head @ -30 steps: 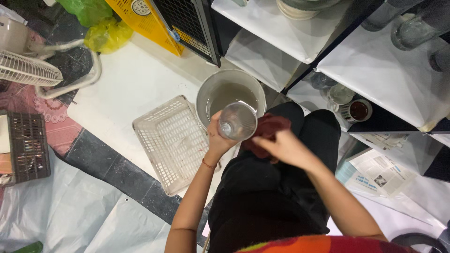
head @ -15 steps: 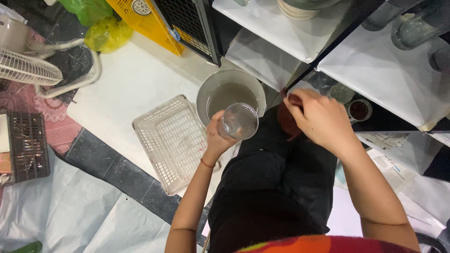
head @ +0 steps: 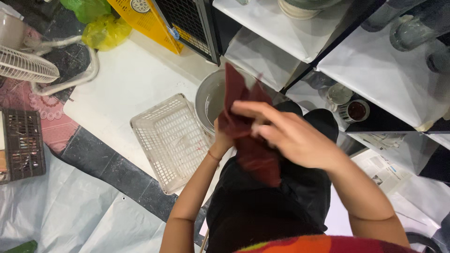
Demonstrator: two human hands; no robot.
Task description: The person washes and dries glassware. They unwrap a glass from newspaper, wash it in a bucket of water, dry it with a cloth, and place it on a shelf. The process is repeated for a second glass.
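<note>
My right hand [head: 290, 136] grips a dark red cloth [head: 248, 157] and holds it up in front of me, over my lap in black clothing. My left hand [head: 220, 138] is raised right behind the cloth; only its heel and the wrist with a thin bracelet show. The clear glass it held a moment ago is hidden under the cloth. Just beyond the hands stands a round metal pot [head: 208, 96] on the floor, partly covered by the cloth.
A white plastic basket [head: 168, 140] lies left of the pot. White-lined shelves [head: 276, 40] rise ahead, with a small jar [head: 356, 111] low on the right. A white fan [head: 28, 65] and a yellow bag [head: 105, 30] sit far left. Newspaper [head: 389, 168] lies at right.
My right hand swung the red cloth from the right side up and over the glass in my left hand, which has stayed in place. The glass is now covered.
</note>
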